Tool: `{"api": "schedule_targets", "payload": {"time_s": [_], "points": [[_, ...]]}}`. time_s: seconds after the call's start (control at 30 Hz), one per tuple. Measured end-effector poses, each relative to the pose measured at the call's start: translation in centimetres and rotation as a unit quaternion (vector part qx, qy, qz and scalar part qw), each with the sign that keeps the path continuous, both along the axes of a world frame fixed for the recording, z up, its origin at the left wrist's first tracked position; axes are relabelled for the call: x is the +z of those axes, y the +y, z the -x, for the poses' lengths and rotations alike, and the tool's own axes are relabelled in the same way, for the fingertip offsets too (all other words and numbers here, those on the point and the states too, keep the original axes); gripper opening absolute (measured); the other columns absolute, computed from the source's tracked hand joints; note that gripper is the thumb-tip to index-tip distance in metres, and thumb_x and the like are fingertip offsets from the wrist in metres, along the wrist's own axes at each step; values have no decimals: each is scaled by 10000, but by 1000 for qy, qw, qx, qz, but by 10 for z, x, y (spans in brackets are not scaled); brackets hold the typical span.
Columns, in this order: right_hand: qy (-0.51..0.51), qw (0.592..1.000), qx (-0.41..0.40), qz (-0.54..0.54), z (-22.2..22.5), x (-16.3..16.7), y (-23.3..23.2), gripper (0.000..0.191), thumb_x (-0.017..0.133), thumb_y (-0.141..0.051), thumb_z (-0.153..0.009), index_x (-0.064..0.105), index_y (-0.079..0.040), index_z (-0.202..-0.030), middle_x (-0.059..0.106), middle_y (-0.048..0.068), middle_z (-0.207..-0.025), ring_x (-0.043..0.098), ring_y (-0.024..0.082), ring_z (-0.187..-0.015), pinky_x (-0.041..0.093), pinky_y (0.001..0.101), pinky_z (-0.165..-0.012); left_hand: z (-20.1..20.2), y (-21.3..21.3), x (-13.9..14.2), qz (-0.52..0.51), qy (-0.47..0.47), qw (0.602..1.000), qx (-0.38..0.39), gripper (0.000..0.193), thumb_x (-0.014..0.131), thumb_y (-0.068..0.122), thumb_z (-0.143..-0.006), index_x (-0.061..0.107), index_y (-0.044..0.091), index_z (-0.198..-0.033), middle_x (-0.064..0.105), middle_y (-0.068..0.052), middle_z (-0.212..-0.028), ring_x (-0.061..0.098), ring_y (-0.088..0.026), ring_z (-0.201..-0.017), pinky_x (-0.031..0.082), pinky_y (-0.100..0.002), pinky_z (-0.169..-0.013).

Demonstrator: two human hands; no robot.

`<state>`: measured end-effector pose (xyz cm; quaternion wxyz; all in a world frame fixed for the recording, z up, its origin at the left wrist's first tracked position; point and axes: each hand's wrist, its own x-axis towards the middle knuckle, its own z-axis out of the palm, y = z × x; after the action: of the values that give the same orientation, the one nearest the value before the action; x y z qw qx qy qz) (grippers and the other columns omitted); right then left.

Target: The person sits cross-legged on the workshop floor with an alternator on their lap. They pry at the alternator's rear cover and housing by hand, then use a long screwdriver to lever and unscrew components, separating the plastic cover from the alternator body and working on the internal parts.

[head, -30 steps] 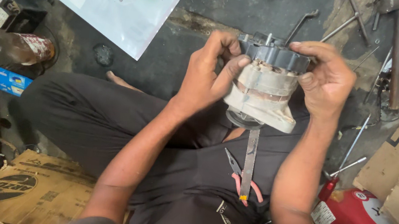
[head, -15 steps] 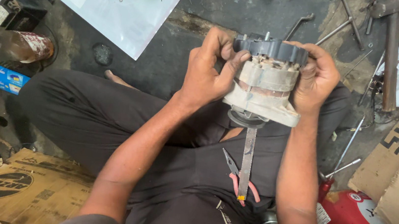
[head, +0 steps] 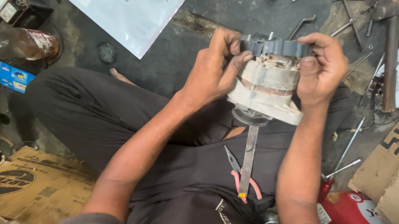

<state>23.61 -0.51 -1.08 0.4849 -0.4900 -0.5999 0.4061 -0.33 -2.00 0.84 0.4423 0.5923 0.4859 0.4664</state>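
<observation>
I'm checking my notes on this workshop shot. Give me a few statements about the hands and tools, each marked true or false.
1. Both hands grip the alternator. True.
2. The left hand holds the pliers. False: the red-handled pliers lie on the lap.
3. A flat metal file lies beside the pliers. True.
4. The right hand rests on the floor. False: its fingers clasp the alternator's dark end cover.

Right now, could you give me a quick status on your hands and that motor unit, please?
Left hand and right hand both grip the alternator, above the lap. Pliers and metal file lie on the lap beneath.
</observation>
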Motion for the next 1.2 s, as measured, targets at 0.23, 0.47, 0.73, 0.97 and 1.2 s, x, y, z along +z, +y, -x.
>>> {"api": "schedule_targets", "payload": {"time_s": [0.23, 0.47, 0.73, 0.97, 1.2], "points": [[11, 1000, -23, 12, -8, -20, -3, 576, 710, -508, -1086, 615, 52, -1185, 577, -13, -904, 467, 45, -753, 351, 198, -671, -2, 7, 7, 3, -11, 999, 34, 294, 722, 72, -1009, 430, 35, -1029, 519, -58, -770, 492, -97, -662, 451, -262, -604], [4, 1000, -6, 28, -3, -16, 2, 551, 726, -484, -1071, 607, 48, -1151, 596, 3, -972, 522, 53, -807, 416, 196, -717, 2, 0, -6, -17, -33, 998, 54, 277, 730, 86, -1023, 460, 38, -986, 501, -36, -768, 457, -80, -712, 453, -252, -640], [153, 986, 31, 66, -2, -25, -10, 614, 597, -572, -1080, 599, 19, -1248, 696, 127, -1167, 666, 170, -1041, 543, 307, -959, 6, -1, -12, -10, -117, 993, 13, 310, 743, 112, -1018, 440, 50, -1001, 533, 6, -820, 521, -27, -761, 470, -229, -676], [498, 819, -111, 263, 21, -49, -39, 550, 527, -509, -1081, 630, -17, -1305, 697, 154, -1230, 695, 285, -1081, 571, 431, -998, -2, 4, -13, 34, -235, 971, 20, 334, 738, 68, -1024, 406, 78, -990, 489, 25, -880, 452, -39, -810, 429, -222, -727], [355, 903, -88, 226, 34, 42, -53, 523, 444, -465, -1091, 623, -36, -1331, 678, 115, -1264, 667, 230, -1171, 540, 388, -1074, -18, -10, -32, 60, -351, 935, 14, 232, 632, 99, -1074, 407, 88, -1023, 470, 13, -930, 445, -56, -842, 431, -225, -728]]}}
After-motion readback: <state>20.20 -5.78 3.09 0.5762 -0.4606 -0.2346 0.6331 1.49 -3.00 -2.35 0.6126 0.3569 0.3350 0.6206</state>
